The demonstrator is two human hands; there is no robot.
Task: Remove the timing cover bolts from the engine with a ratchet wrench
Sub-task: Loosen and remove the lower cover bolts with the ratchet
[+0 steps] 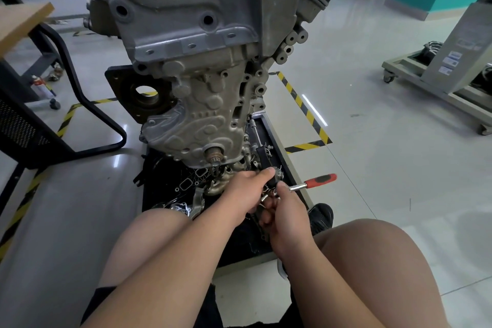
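Both hands meet low at the right bottom corner of the engine [199, 61]. Left hand [246, 190] curls fingers and thumb round a black bracket [263, 160] there. Right hand [286, 221], just below and touching the left, grips the ratchet [318, 181] at its head end. The chrome shank and red handle stick out to the right, clear of both hands. Fingers hide the socket and any bolt under it. The cover [205, 128] sits on the engine face above the hands, with a shaft stub [213, 154] poking out near its lower edge. The engine stands over a black tray [269, 128] of loose parts, inside striped floor tape [300, 104]. A chair [40, 136] stands left, a cart [436, 88] far right.
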